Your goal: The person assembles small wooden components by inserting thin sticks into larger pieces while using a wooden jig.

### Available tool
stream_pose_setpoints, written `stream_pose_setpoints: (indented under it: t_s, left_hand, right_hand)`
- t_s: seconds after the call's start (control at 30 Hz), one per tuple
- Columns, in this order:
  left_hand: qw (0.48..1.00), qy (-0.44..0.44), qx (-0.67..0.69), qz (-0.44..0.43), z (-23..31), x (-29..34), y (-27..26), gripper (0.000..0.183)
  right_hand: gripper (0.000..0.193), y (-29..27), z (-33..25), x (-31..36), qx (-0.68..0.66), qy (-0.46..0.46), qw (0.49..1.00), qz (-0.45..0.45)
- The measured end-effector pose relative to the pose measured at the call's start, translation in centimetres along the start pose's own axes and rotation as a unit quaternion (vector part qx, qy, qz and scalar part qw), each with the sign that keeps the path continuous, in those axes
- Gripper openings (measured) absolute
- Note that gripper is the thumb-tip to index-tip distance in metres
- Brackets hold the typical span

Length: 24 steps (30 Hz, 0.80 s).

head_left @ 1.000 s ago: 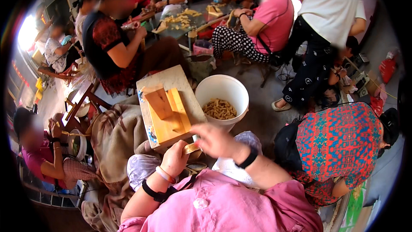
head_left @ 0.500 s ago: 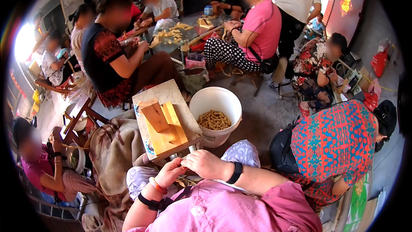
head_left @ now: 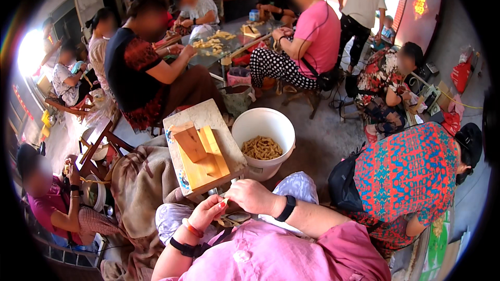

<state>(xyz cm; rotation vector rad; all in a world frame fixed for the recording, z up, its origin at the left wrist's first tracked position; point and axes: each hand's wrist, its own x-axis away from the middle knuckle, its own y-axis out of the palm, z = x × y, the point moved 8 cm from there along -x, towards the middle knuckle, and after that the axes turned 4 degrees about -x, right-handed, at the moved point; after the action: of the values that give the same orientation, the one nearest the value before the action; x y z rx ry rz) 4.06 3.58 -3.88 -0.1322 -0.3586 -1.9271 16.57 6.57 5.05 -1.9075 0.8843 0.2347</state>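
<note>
My left hand [head_left: 207, 212] and my right hand [head_left: 251, 196] meet over my lap, just below the near edge of a small table. Pinched between their fingertips is a small pale-yellow piece [head_left: 225, 201], mostly covered by the fingers; its exact kind is too small to tell. Something red shows at my left thumb tip. On the small table [head_left: 202, 108] lies a wooden block stand [head_left: 209, 165] with an upright wedge-shaped board and a short peg. Right behind my right hand stands a white bucket [head_left: 278, 125], partly filled with tan, twisted finger-length pieces [head_left: 261, 148].
A brown blanket [head_left: 143, 177] drapes beside the small table on the left. Close on my right, a person in a patterned shirt [head_left: 403, 174] bends over. Further off, several people sit around a glass table [head_left: 229, 47] with yellowish pieces on it.
My left hand has turned slightly, baring the red thumb tip and the pale-yellow piece. At the back, the person in the light shirt has moved further away.
</note>
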Motion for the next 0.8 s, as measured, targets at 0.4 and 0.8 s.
stream_pose_setpoints:
  t_s: [0.4, 0.8]
  left_hand:
    - [0.983, 0.150, -0.038, 0.099, 3.0, 0.9, -2.3, 0.031]
    - [0.984, -0.007, -0.027, -0.174, -0.7, 0.3, 0.2, 0.014]
  right_hand:
    - [0.023, 3.4, -2.0, 0.6, -0.171, -0.056, 0.983, -0.032]
    - [0.013, 2.8, -2.9, 1.0, 0.019, -0.075, 0.997, 0.030]
